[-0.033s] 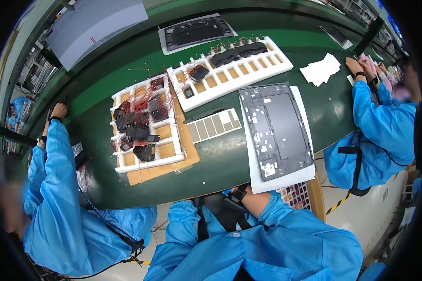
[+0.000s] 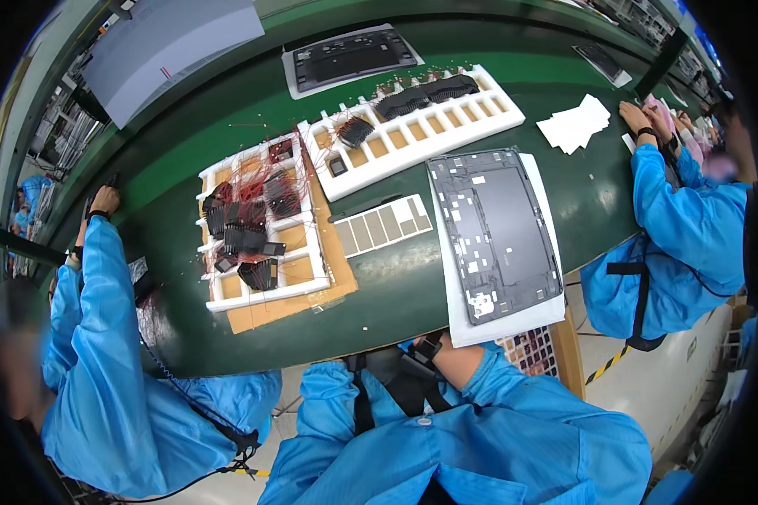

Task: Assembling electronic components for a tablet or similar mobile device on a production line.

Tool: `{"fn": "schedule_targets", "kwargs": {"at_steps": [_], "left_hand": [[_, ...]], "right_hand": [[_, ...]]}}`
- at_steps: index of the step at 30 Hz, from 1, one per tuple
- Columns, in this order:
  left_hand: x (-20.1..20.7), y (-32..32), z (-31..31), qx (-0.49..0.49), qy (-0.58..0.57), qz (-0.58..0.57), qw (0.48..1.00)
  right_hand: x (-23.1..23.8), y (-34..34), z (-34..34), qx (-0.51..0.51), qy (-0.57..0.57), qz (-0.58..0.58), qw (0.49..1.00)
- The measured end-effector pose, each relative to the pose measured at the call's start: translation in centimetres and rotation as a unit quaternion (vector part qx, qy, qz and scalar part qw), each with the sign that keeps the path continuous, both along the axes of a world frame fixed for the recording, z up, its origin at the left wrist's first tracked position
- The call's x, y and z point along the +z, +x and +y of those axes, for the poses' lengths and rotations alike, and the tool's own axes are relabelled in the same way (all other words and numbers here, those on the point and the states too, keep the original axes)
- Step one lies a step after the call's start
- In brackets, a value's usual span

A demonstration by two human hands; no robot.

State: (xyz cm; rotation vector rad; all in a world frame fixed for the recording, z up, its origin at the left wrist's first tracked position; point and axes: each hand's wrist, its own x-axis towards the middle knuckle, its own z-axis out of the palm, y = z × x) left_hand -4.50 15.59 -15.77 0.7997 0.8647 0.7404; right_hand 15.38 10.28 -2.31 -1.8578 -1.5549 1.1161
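Observation:
Both of my hands are hidden at the table's near edge. My right forearm [image 2: 458, 364] is bare below a blue sleeve, bends in toward my middle and wears a black wrist strap [image 2: 424, 348]. Only the blue left sleeve [image 2: 327, 396] shows of my other arm. Closest to them on the green table lies a dark grey tablet-like housing [image 2: 514, 244] with small white patches, on white sheets [image 2: 550, 313]. Left of it is a card of grey rectangular stickers [image 2: 385, 227], with a black pen-like tool [image 2: 366, 208] along its far side.
A white foam tray [image 2: 213, 295] holds black parts with red wires, on cardboard [image 2: 343, 290]. Behind stands another foam tray [image 2: 434, 139] with black parts. A second housing [image 2: 354, 59] and white papers [image 2: 574, 126] lie farther off. Co-workers in blue sit left [image 2: 105, 337] and right [image 2: 691, 202].

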Motion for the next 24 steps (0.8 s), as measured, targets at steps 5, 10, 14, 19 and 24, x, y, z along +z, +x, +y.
{"fn": "schedule_targets", "kwargs": {"at_steps": [5,10,14,19,24], "left_hand": [[-1.5,-0.3,-1.6,-0.010,-0.005,0.019,1.000],[9.8,-2.4,-2.8,-0.264,0.063,0.193,0.943],[17.8,-2.0,-4.1,-0.316,0.088,0.204,0.922],[23.9,5.7,-4.4,-0.509,0.404,0.065,0.757],[24.6,10.4,-6.7,-0.495,0.617,0.077,0.607]], "right_hand": [[-2.3,3.0,-2.7,0.005,-0.035,-0.034,0.999],[-7.5,5.4,-13.9,-0.118,0.113,-0.049,0.985],[0.1,9.1,-22.1,-0.307,-0.005,0.175,0.935],[5.8,15.5,-26.8,-0.255,-0.033,0.022,0.966],[10.9,22.3,-35.3,-0.152,-0.084,-0.371,0.912]]}}
